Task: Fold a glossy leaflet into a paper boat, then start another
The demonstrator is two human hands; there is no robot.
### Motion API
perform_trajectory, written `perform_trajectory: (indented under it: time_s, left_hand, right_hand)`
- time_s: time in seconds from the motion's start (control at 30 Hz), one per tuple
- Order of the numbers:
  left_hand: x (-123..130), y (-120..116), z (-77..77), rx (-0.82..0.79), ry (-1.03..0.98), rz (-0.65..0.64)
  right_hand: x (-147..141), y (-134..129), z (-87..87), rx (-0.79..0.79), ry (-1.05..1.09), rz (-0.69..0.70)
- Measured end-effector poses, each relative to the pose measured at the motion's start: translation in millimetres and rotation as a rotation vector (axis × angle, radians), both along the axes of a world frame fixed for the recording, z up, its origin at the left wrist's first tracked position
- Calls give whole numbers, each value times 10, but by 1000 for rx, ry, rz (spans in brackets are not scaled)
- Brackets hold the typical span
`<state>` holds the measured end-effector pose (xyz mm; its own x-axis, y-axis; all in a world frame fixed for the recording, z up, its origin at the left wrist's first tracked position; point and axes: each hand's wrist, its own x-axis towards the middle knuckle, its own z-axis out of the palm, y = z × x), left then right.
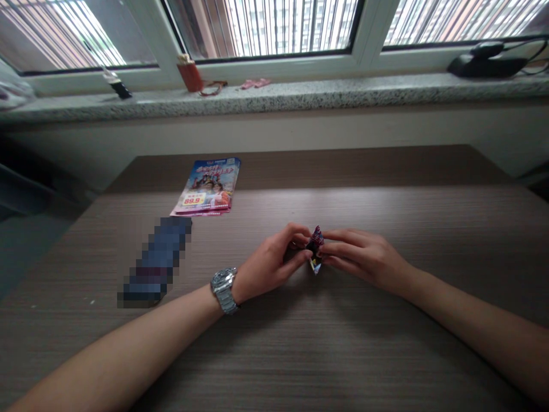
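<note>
Between my two hands, over the middle of the table, is a small piece of folded printed paper [316, 247] with pointed ends at top and bottom. From its left side my left hand [274, 254] pinches it between thumb and curled fingers; a metal watch [225, 290] sits on that wrist. My right hand [364, 254] grips the paper's right edge with its fingertips, the fingers fairly straight. Part of the folded paper is hidden by the fingertips. A stack of colourful printed flyers [210, 186] lies to the left, toward the table's far side.
A blurred-out dark flat object [156, 263] lies on the wooden table [386, 349], left of my left hand. On the stone windowsill [309, 98] stand a red container [189, 74], a small bottle [116, 84] and a black device with a cable [486, 63].
</note>
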<state>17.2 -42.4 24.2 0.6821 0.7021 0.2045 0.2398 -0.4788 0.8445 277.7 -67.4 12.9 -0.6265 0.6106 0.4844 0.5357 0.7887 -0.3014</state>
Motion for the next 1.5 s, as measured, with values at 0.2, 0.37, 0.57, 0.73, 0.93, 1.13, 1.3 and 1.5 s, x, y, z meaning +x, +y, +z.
perform_trajectory:
  time_s: [0.2, 0.37, 0.57, 0.73, 0.93, 1.13, 1.3, 1.5]
  left_hand:
    - [-5, 26, 0, 155, 71, -52]
    - [-16, 46, -20, 270, 32, -63]
    - [-56, 87, -42, 306, 93, -75]
    - [-41, 94, -64, 312, 73, -35]
    - [-33, 62, -64, 261, 95, 16]
    - [-20, 35, -27, 226, 116, 92]
    - [0, 36, -21, 191, 90, 103]
    - [16, 15, -1, 96, 43, 79]
  right_hand:
    - [-3, 8, -44, 36, -4, -16]
    - [5, 12, -56, -38, 61, -21]
    - [0, -1, -49, -163, 146, -21]
    - [-23, -9, -43, -218, 178, -44]
    - [-58, -20, -26, -307, 228, -105]
    - [-114, -43, -17, -510, 336, -150]
    - [-162, -65, 18, -649, 425, -144]
    - [-183, -76, 27, -706, 449, -179]
